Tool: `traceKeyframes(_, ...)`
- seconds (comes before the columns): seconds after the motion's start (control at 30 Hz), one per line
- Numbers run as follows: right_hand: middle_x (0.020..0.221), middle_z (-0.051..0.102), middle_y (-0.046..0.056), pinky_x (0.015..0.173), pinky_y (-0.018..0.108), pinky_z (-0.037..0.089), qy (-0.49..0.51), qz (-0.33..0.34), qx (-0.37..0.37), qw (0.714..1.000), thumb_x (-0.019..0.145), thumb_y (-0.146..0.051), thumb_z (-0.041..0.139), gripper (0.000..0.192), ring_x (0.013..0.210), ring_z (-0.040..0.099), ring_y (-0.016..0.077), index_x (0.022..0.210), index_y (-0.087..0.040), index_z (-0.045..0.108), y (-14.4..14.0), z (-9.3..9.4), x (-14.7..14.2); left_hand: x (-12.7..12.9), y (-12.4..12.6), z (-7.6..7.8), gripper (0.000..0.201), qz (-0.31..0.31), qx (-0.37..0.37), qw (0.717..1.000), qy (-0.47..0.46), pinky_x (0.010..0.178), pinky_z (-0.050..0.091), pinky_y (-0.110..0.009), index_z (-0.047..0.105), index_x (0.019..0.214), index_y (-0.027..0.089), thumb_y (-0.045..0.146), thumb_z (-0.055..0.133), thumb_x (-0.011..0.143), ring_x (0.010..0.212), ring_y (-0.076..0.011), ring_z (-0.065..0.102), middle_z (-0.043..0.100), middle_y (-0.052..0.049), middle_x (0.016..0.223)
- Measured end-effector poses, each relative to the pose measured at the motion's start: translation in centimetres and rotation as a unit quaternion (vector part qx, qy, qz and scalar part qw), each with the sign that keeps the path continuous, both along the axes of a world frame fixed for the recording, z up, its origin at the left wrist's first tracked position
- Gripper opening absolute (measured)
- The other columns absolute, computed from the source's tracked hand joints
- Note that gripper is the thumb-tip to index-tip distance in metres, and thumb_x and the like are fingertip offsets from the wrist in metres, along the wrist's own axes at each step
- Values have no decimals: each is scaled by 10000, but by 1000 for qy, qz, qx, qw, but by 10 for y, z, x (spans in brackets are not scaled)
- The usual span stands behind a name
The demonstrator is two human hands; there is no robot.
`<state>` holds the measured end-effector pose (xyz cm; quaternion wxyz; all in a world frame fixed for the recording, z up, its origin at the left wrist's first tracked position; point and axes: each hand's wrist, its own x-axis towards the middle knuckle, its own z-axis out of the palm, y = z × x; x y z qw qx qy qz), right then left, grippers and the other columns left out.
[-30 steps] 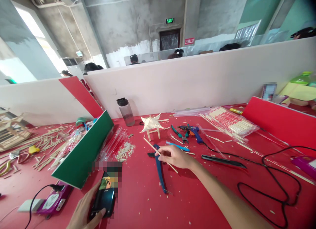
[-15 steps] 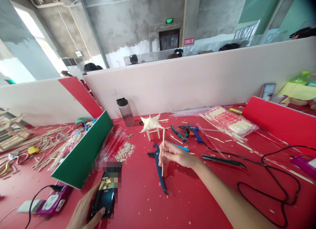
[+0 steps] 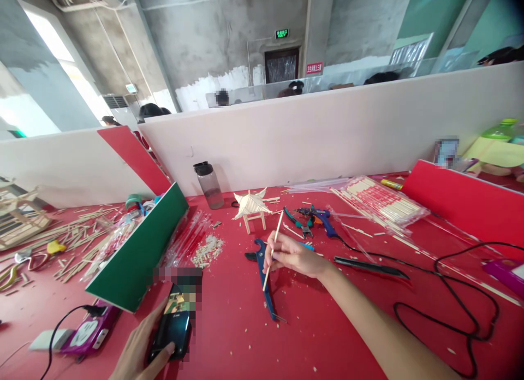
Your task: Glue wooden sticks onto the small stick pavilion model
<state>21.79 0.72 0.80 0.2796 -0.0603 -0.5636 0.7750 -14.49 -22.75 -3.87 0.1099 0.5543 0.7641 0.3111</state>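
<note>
My right hand (image 3: 292, 255) pinches a thin wooden stick (image 3: 273, 249), tilted with its upper end to the right. Under the stick and fingers lies a blue-handled cutter (image 3: 262, 268) on the red table. At the lower left, my left hand (image 3: 143, 336) grips a smartphone (image 3: 172, 325) by its sides, thumb on the lower part of its screen; part of the phone is blurred out. Beyond the right hand stands a small wooden pavilion model (image 3: 251, 206) with a pointed roof on legs.
A green board (image 3: 141, 254) stands left, beside a pile of stick scraps (image 3: 208, 251). Behind are a water bottle (image 3: 208, 186), pliers (image 3: 301, 224) and a blue glue gun (image 3: 323, 220). A black knife (image 3: 370, 266), loose cable (image 3: 434, 306) and bagged sticks (image 3: 387, 202) lie right.
The stick in my right hand has tipped from nearly upright to a slant, its top going right and its lower end left. My left hand and the phone stay put.
</note>
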Motion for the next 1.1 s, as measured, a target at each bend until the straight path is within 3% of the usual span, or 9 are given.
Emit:
traceKeyframes(0.2,893,648,17,807,378,560,-30,-15,6,999,926,-353,678,278,851,688,178,993,-212,449,-1,1,0,2,-1,5,706,-6,-12,999,-37,1103,417,-568,406,1485,293,606,518,862,1337,-363,495,543,-92,1474)
traceKeyframes(0.3,865,639,9,750,342,554,-49,-24,21,998,900,-372,707,303,782,672,162,995,-203,475,-2,3,0,-1,4,5,686,4,-13,998,-68,1098,452,-501,446,1462,279,609,522,866,1330,-336,520,577,-83,1443)
traceKeyframes(0.4,853,631,7,736,322,538,-59,-18,38,997,896,-378,710,295,762,665,155,977,-192,496,-1,4,-1,-5,13,3,656,24,-8,995,-99,1030,521,-428,512,1403,251,621,528,862,1277,-311,577,626,-78,1389)
traceKeyframes(0.53,860,627,10,745,321,517,-69,-8,55,996,906,-385,698,290,750,659,150,994,-184,509,-1,3,-1,-9,23,0,675,55,19,994,-96,930,568,-424,586,1288,205,681,552,811,1179,-321,637,685,-109,1287)
traceKeyframes(0.7,855,641,16,775,322,494,-81,-7,87,993,927,-380,672,273,771,649,148,1027,-176,520,0,2,0,-9,25,-3,689,54,28,994,-85,867,578,-399,578,1280,197,675,587,784,1109,-304,665,707,-114,1222)
traceKeyframes(0.93,856,627,9,774,327,509,-96,0,61,993,884,-381,718,304,761,641,146,1016,-176,538,0,3,0,-8,24,-2,673,60,18,994,-95,891,579,-405,564,1310,197,672,529,834,1108,-293,662,683,-115,1269)
traceKeyframes(1.1,850,627,7,775,324,510,-110,-4,63,992,869,-395,731,325,760,639,145,1025,-175,550,0,3,0,-10,17,10,687,31,-8,992,-123,1016,540,-445,583,1319,250,654,637,766,1224,-325,623,680,-82,1319)
